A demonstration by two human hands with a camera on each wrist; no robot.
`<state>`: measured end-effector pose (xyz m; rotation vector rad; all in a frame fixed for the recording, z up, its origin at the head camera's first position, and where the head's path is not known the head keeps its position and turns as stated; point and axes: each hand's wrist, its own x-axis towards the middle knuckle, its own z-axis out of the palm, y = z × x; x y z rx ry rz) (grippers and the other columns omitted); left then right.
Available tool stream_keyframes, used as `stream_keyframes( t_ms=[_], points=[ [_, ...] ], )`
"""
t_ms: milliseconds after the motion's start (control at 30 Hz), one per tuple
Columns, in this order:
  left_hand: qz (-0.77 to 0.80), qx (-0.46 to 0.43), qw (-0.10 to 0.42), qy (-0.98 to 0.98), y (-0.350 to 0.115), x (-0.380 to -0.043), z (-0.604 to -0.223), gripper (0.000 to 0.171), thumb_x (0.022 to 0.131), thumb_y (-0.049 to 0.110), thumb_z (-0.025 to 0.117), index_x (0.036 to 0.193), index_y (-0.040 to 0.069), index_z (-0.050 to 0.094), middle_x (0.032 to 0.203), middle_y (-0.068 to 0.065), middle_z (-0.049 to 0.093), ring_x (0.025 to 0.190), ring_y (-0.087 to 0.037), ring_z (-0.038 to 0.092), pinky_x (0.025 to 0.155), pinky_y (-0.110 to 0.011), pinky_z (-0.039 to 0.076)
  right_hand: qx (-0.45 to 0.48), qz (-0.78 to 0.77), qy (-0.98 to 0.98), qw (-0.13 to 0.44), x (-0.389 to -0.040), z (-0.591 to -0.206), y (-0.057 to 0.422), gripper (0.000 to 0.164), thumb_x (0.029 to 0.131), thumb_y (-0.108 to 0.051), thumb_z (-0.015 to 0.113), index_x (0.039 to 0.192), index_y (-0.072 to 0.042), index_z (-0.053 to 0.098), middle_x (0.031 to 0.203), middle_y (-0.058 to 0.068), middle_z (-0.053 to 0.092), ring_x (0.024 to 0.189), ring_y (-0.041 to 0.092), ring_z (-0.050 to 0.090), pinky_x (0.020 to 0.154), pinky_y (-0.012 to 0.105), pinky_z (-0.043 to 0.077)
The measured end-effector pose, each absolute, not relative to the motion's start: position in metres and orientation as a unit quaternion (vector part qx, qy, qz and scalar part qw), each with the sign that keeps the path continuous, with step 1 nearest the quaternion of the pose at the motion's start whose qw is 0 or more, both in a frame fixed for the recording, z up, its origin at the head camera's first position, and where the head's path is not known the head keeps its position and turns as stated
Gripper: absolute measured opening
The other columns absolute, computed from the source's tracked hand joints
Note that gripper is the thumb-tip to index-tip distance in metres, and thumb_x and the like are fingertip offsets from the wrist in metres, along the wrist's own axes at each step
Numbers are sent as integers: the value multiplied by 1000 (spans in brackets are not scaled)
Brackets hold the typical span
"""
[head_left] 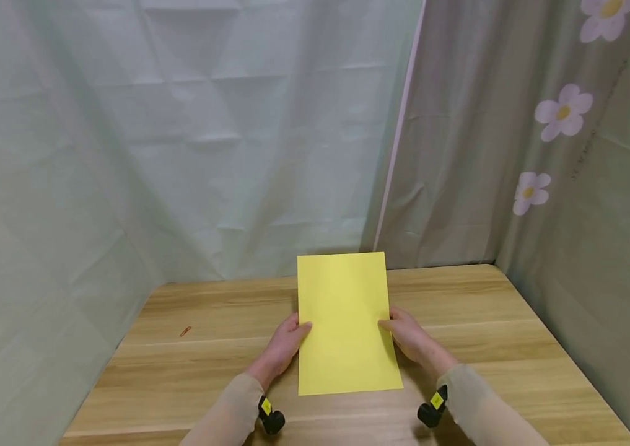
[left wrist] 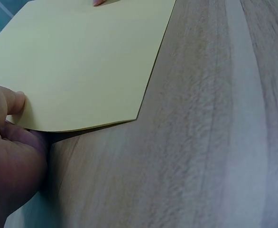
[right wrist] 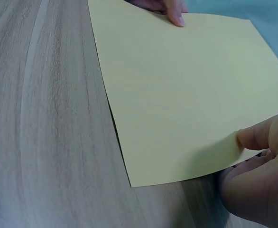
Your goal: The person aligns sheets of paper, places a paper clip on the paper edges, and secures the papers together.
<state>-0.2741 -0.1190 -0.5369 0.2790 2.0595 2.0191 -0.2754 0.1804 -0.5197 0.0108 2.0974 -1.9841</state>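
A plain yellow sheet of paper (head_left: 345, 328) is held up over the wooden table between both hands, tilted with its far edge raised. My left hand (head_left: 284, 344) pinches its left edge, thumb on top and the other fingers tucked underneath. On the opposite edge my right hand (head_left: 412, 337) grips the same way. Both wrist views show the thumbs lying on the upper face, while the fingers below are mostly hidden by the sheet. In the right wrist view the paper (right wrist: 186, 90) bows slightly along its held edges.
An orange-red paper clip (head_left: 185, 331) lies on the table (head_left: 225, 359) to the left of the sheet. Pale curtains (head_left: 236, 136) hang behind and along both sides, with flower prints on the right. Each wrist wears a small black camera (head_left: 272, 420).
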Motion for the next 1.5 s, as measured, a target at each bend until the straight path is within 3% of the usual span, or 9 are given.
stream_keyframes(
  t_ms=[400,733,967,1167,1333,1500],
  points=[
    [704,93,130,692,-121,-281,-541,45,111,18,46,148,-6,42,117,-19,65,97,-23,66,84,-32,54,-1,-691,708,144,-279,-520,178,53,104,-6,49,152,10,33,140,22,54,114,30,60,106,49,43],
    [704,93,129,692,-118,-283,-542,43,111,18,46,145,-7,44,112,-18,67,93,-22,67,82,-32,54,1,-705,695,139,-280,-521,181,47,105,-5,47,148,12,39,125,21,62,101,26,65,89,38,53],
    [707,92,127,690,-119,-283,-543,42,110,18,48,144,-7,45,114,-18,66,95,-22,66,83,-32,54,-10,-708,694,130,-279,-522,180,45,105,-4,46,146,13,40,122,21,64,100,26,66,87,38,54],
    [708,89,133,688,-119,-280,-543,47,110,22,48,146,-8,43,119,-19,65,101,-24,65,87,-33,53,-2,-705,699,120,-277,-528,178,43,105,-3,46,144,12,43,119,20,65,98,26,66,85,38,55],
    [719,66,149,675,-125,-277,-539,58,111,29,46,151,-10,31,135,-25,55,114,-26,61,92,-36,55,-9,-705,700,118,-274,-528,179,43,105,-4,47,144,13,42,121,21,63,99,26,65,85,37,54],
    [700,44,121,702,-145,-278,-530,50,112,24,44,146,-11,39,134,-29,58,116,-35,64,93,-41,56,-10,-708,697,113,-272,-528,179,43,104,-4,47,144,13,43,121,22,63,98,27,65,84,37,54]
  ],
)
